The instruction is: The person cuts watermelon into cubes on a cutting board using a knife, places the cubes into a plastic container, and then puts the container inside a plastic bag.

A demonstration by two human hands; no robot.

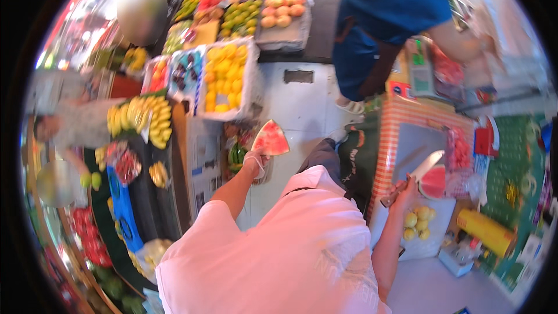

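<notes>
A red watermelon slice (271,138) with a thin rind is gripped in my left hand (254,163), out over the pale floor. My right hand (408,191) is closed round the handle of a knife (429,163). Its blade points up and to the right over the checked counter. Right beside the blade lies a cut piece of watermelon (433,182), partly covered by the knife. A grey cutting board (410,142) is under the knife area. Several round yellow fruits (417,224) rest on a white surface just below my right hand.
Crates of yellow fruit (224,78) and peaches (283,11) stand ahead. Bananas (139,119) sit on the left stand. A person in blue (389,6) reaches over a scale (421,70) at the right. A yellow roll (485,231) lies on the right-hand counter.
</notes>
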